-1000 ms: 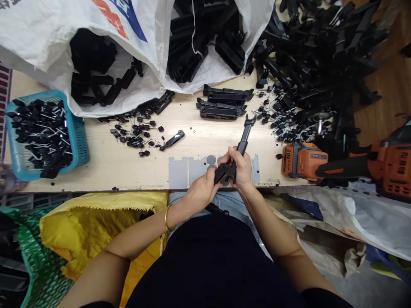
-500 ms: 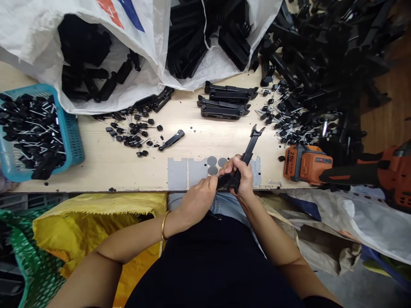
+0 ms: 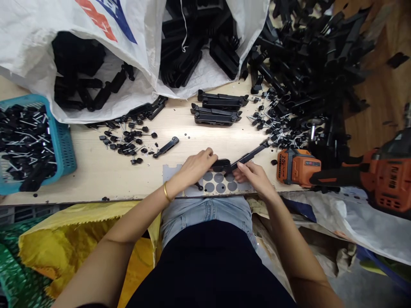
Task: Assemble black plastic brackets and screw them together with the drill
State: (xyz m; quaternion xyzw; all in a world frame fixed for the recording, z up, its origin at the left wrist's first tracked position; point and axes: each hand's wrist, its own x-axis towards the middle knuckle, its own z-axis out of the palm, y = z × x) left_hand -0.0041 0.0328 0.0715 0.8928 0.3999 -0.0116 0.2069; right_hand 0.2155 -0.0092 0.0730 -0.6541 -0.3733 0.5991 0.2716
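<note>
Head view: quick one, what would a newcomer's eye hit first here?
Probably the orange power tool at the far right, the brightest thing beside so many dark pieces. Next, the blue basket at the left and the yellow sack below the table's front edge. In the middle, the right hand holds a black part, with the left hand at its left end.

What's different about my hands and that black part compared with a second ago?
Your left hand has moved forward over the table; your right hand has shifted slightly right. The black part has swung right, its tip now by the loose pins. Both hands are still on it. The folded pieces and orange power tool stayed put.
</note>
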